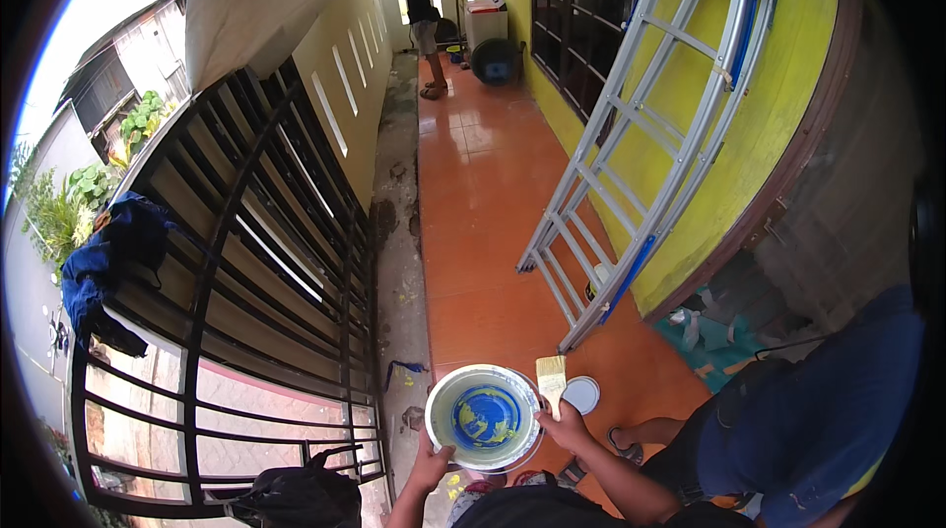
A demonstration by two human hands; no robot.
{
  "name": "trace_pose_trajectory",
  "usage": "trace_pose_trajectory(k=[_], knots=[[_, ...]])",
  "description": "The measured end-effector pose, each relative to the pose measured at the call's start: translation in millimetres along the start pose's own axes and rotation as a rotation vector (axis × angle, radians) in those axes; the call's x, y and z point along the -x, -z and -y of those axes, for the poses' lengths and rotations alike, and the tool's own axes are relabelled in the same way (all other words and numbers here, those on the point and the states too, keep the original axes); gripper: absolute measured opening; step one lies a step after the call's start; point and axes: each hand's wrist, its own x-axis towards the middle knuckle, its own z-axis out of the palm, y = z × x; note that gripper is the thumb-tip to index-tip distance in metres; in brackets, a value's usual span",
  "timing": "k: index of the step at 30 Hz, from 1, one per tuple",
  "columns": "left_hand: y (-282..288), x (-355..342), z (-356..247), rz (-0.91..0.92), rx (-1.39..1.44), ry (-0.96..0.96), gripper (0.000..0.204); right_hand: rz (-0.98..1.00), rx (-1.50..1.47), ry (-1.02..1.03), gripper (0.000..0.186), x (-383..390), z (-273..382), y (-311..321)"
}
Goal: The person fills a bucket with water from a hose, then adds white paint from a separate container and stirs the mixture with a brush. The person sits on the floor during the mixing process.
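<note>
A white bucket [442,417] with blue and yellow paint smeared over its bottom is in front of me at the lower middle. My left hand [430,463] is closed on its left rim, thumb over the edge. At the right rim, my right hand [564,428] is closed around a wide paintbrush [551,384], whose pale bristles point away from me. That hand also touches the bucket's side. Just beyond it, a round white lid or can [582,394] is on the floor.
An aluminium ladder [631,183] leans on the yellow wall to the right. A black metal gate [207,282] runs along the left, with blue cloth [113,262] over it. One person [847,410] is close at my right; another [422,21] stands far down the orange-tiled passage.
</note>
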Motion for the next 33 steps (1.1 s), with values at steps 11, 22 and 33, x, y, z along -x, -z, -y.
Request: trace_pose_trajectory(k=[11,22,33], knots=[[-5.2,-299.7,-147.4,0.102,0.003,0.036,0.067,-0.338,-0.372,-0.019,0.038,-211.4,151.8,28.4],[21.5,-577.4,-282.5,-0.116,0.059,-0.125,0.069,-0.100,-0.520,0.043,0.040,-573.3,274.7,67.5],[63.1,-876.5,-338.8,-0.170,-0.063,-0.283,0.069,0.206,-0.731,-0.161,0.026,-863.7,347.0,49.3]])
